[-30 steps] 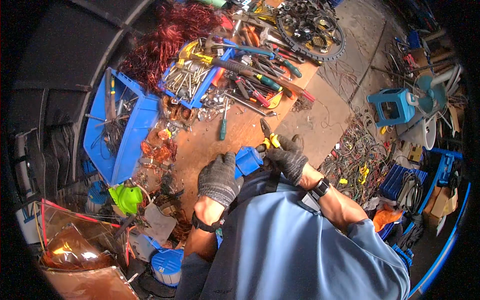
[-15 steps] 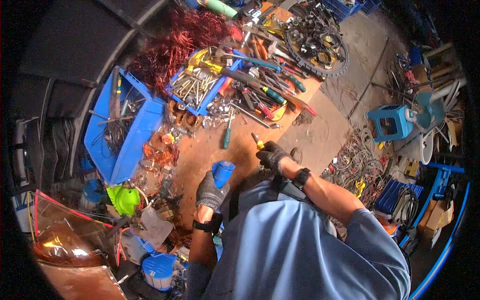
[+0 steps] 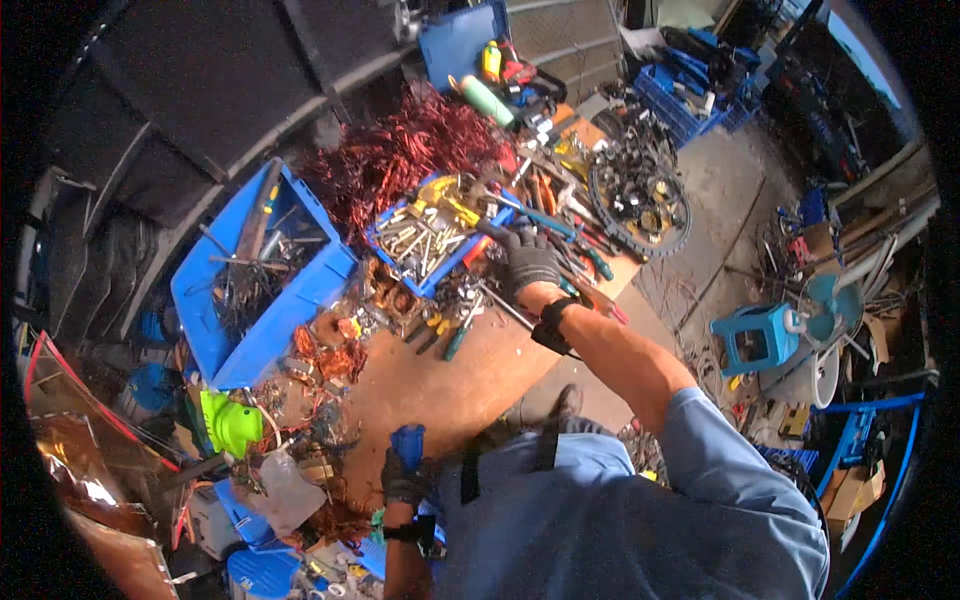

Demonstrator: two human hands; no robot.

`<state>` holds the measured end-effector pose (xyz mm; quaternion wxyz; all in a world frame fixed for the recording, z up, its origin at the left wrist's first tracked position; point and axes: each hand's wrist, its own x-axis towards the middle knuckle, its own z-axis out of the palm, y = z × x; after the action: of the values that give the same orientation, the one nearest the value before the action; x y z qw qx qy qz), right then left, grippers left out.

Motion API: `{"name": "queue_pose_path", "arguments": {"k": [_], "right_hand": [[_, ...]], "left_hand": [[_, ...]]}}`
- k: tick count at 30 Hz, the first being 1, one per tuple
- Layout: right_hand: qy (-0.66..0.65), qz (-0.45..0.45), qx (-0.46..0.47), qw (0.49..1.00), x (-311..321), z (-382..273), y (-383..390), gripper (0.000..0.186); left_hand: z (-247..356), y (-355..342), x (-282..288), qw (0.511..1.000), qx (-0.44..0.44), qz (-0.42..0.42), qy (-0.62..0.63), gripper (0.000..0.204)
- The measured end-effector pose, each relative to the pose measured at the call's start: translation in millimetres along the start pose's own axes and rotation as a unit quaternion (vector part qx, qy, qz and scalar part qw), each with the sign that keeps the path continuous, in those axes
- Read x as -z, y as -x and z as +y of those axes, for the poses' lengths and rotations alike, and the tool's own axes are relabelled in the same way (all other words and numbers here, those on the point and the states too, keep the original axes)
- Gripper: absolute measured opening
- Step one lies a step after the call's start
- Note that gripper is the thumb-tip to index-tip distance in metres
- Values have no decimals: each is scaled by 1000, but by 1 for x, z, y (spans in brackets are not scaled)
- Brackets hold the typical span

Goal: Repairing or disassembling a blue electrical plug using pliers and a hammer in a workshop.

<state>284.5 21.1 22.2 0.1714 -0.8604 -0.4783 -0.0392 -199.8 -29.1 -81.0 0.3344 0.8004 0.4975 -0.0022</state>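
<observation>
My left hand [image 3: 400, 482], in a dark glove, is closed around a blue plastic housing [image 3: 408, 443], roughly cup-shaped, near the bench's front edge. My right hand [image 3: 531, 264], gloved too, is over the tool pile with its fingers curled on the dark handle of a hammer [image 3: 490, 231]; the handle's far part has yellow on it. A blue tray [image 3: 425, 284] of brass-coloured metal pieces lies left of this hand. Nearer me on the bench are a green-handled screwdriver [image 3: 455, 343] and a yellow-and-black-handled tool [image 3: 431, 331].
A large blue bin [image 3: 285, 315] with metal scrap stands at the left, before a heap of reddish wire [image 3: 400, 150]. A bright green plastic part [image 3: 232, 424] lies below the bin. Behind the tools lies a tyre-like ring [image 3: 683, 228] with dark parts. A turquoise stool [image 3: 750, 340] is right.
My right hand has moved forward from the bench's near edge onto the tool pile. The yellow-handled tool it held now lies beside the screwdriver. My left hand keeps the blue housing; the view has shifted.
</observation>
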Motion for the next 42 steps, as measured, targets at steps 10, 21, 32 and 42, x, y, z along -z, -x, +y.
{"name": "queue_pose_path", "arguments": {"k": [10, 21, 32, 42], "right_hand": [[-86, -258, 39, 962, -25, -5, -55, 69], [-471, -35, -215, 855, 98, 52, 211, 33], [-297, 92, -403, 861, 182, 248, 467, 31], [-398, 272, -598, 641, 258, 331, 525, 36]], "left_hand": [[8, -10, -8, 998, 18, 64, 18, 53], [119, -96, 7, 985, -94, -76, 124, 61], [446, -75, -156, 886, -285, -356, 79, 50], [668, -11, -242, 847, -388, -344, -117, 65]]}}
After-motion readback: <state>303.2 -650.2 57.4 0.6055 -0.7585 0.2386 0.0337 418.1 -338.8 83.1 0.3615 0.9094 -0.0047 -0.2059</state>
